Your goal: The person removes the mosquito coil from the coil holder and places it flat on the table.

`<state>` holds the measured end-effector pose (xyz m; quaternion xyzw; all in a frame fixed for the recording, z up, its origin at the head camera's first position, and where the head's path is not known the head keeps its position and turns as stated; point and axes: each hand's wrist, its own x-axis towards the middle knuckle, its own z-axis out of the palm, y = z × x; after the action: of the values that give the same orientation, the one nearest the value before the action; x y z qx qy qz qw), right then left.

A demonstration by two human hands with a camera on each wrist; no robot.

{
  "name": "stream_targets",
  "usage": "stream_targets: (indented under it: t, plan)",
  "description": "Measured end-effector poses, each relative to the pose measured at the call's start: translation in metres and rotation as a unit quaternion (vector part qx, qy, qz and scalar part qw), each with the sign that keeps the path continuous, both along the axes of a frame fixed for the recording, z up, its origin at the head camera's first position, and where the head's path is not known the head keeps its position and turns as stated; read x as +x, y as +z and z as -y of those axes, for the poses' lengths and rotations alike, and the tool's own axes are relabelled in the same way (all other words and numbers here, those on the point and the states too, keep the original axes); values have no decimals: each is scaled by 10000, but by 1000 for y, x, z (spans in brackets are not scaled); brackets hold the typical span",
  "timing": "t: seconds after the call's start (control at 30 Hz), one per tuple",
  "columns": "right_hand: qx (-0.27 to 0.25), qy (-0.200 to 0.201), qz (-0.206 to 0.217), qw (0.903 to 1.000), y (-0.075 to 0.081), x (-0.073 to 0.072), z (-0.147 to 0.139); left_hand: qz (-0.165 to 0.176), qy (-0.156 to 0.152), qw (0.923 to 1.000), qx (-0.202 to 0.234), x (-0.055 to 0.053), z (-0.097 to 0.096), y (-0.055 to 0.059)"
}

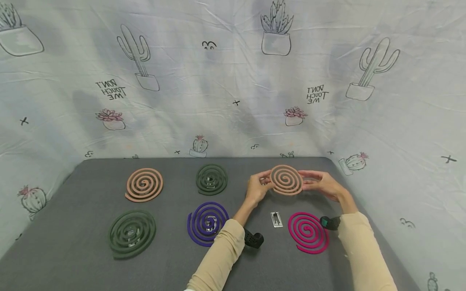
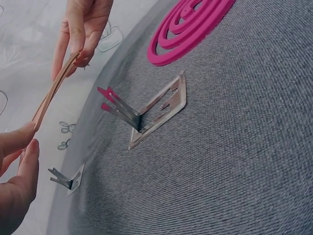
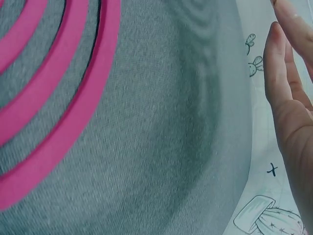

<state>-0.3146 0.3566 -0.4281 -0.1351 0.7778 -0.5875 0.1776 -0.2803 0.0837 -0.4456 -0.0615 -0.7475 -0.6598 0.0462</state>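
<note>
Though two hands (image 1: 257, 188) (image 1: 326, 186) — one coil (image 1: 285, 178) between

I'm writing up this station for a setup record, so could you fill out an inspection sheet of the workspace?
Surface: gray, fabric-textured tabletop.
Job's things: held orange coil, raised off the tabletop; near metal stand and far metal stand, prongs up.
Clutter: no stray items seen; other coils set out are the pink coil, purple coil, front green coil, rear green coil and second orange coil.
Hands: left hand and right hand pinch opposite edges of the held coil.
Cables: nothing seen.
Surroundings: pale cloth printed with potted cacti, behind and at both sides.
</note>
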Motion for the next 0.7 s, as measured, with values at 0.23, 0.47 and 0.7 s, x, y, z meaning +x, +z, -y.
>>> stream_targets:
  t: [0.23,0.47,0.7]
  plan:
    - [117,-69,62,9999,-3,6,-6,-98,-344,9993,-54,2,-3,-7]
    - [419,-63,125,9990,-7,9,-12,-140,-404,9990,-120,3,-8,-13]
    - [499,-46,196,9986,-13,13,-17,-288,-421,9973,-521,6,-13,-20]
